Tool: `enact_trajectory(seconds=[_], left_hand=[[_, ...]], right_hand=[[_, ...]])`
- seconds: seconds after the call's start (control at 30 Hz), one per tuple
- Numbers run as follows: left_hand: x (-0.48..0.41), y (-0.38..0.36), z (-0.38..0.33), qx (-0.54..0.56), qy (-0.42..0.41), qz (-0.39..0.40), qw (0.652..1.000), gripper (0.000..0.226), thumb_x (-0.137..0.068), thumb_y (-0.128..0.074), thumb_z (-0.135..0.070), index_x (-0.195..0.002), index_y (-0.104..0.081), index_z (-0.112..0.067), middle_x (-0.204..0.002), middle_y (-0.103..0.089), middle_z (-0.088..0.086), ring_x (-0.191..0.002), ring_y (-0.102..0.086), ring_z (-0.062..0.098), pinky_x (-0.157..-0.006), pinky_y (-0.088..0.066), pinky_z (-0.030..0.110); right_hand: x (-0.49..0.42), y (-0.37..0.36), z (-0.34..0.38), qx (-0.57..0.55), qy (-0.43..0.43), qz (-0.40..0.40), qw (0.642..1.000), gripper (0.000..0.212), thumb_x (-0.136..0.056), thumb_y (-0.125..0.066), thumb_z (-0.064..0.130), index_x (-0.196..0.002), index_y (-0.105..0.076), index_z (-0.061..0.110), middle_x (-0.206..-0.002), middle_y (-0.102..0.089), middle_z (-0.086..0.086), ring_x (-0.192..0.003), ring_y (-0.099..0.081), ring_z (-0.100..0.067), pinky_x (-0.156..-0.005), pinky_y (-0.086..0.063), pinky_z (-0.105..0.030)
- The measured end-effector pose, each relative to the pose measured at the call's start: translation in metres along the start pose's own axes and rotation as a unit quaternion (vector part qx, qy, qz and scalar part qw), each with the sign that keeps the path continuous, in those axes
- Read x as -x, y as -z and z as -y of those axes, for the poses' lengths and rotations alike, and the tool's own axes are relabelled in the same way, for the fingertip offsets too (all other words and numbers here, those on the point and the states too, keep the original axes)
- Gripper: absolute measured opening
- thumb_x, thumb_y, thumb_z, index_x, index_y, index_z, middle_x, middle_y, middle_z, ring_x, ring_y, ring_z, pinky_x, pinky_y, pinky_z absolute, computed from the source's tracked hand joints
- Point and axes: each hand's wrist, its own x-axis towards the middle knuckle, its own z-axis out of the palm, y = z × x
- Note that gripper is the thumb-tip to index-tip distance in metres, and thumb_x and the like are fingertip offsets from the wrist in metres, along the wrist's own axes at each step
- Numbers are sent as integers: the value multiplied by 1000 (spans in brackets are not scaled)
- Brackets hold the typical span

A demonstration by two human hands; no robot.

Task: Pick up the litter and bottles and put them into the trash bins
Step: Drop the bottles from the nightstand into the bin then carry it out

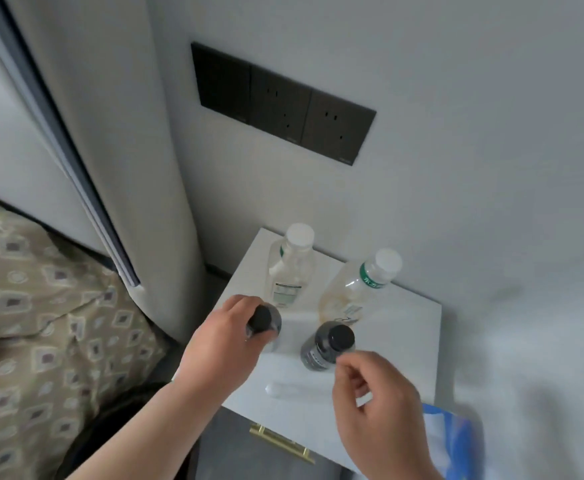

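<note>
White nightstand stands beneath black socket panel, near patterned bedding.

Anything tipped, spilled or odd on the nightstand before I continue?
No spill shows. The left clear bottle, right clear bottle and free dark bottle stand upright, capped; the left hand grips the other dark bottle. Only a white thing lies flat near the front edge of the nightstand, too blurred to identify.
</note>
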Motion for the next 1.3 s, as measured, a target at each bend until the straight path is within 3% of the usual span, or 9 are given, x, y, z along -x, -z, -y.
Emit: enact_trajectory(seconds=[0.17,0.33,0.47,0.63,0.73,0.87,1.03,1.17,1.3], left_hand=[[31,40,20,28,15,-68,997,30,-75,-74,-31,-97,-57,-40,-102,-54,-28,-89,-58,3,-75,-45,18],[73,78,64,105,68,-152,981,46,-66,-80,-19,-87,-58,-55,-100,-58,-32,-84,-63,5,-74,-49,21],[107,97,121,206,123,-216,946,46,-55,-76,-47,-99,-63,-47,-102,-70,-3,-88,-70,21,-86,-55,48],[148,92,205,181,228,-239,926,41,-59,-78,-43,-97,-63,-44,-92,-70,-1,-60,-64,-3,-56,-51,11],[162,58,259,127,294,-190,928,33,-68,-81,-20,-83,-60,-40,-92,-66,-10,-70,-67,1,-64,-49,11],[162,5,317,41,323,-58,944,22,-71,-73,-39,-85,-56,-37,-91,-59,-13,-87,-59,11,-73,-42,27],[150,-51,374,-16,354,45,934,25,-74,-64,-46,-74,-50,-25,-82,-58,-5,-86,-62,21,-60,-38,29],[141,-87,406,-66,344,118,929,26,-82,-60,-40,-104,-60,-25,-113,-54,-3,-102,-59,23,-76,-46,31],[141,-118,422,-137,289,167,932,15,-89,-50,-26,-99,-57,-18,-110,-58,5,-98,-61,26,-76,-47,33]], right_hand=[[42,-54,-7,80,-15,181,980,27,-69,-56,44,-94,-51,36,-77,-62,20,-57,-58,1,-48,-46,-13],[45,-108,-22,116,-135,279,944,55,-87,-58,45,-137,-39,31,-129,-48,14,-111,-57,-7,-86,-44,-22],[36,-124,-15,89,-184,241,949,30,-88,-61,27,-118,-60,22,-100,-60,9,-86,-58,-11,-76,-40,-22],[67,-158,41,-12,-115,256,960,25,-79,-70,25,-83,-49,38,-78,-63,18,-72,-61,-4,-61,-40,-11],[109,-219,59,-12,-136,395,909,22,-84,-67,31,-79,-47,36,-74,-62,17,-77,-57,8,-61,-41,-5],[152,-309,41,50,-182,490,851,15,-88,-61,32,-81,-51,23,-75,-63,6,-71,-59,-5,-63,-44,-25],[179,-397,4,106,-211,543,806,10,-92,-49,29,-86,-52,21,-87,-61,2,-78,-55,-17,-71,-43,-29],[194,-444,-29,128,-229,566,781,17,-93,-48,16,-97,-63,12,-107,-67,-9,-103,-61,-27,-82,-43,-27],[213,-479,-60,117,-286,549,776,24,-92,-49,8,-102,-67,-4,-110,-68,-19,-109,-62,-29,-75,-41,-22]])
